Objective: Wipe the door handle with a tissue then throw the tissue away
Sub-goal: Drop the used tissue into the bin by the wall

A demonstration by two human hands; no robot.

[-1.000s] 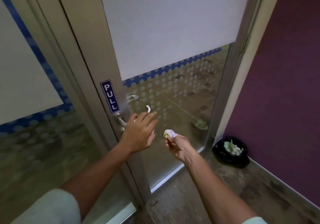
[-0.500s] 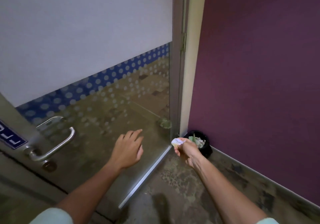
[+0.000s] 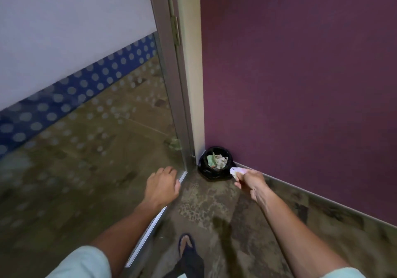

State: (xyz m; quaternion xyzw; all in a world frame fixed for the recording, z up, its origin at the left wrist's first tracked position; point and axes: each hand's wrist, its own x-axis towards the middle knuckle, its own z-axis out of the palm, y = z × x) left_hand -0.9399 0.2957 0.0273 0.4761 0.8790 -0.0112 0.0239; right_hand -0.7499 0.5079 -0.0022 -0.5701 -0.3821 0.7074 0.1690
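Head view:
- Right hand [image 3: 250, 181]: centre right of frame, fingers pinched closed on the tissue, arm stretched forward.
- Tissue [image 3: 235, 171]: small white wad sticking out of the right fingertips, just right of the bin's rim, at its lower right edge.
- Bin [image 3: 215, 163]: black-lined, in the floor corner at frame centre, where the door frame meets the purple wall [image 3: 300, 73]; crumpled paper inside.
- Left hand [image 3: 162, 185]: centre of frame, empty, fingers loosely curled, in front of the glass door [image 3: 86, 116]; contact cannot be told.
- Sandalled foot [image 3: 186, 244]: bottom centre, on the floor.
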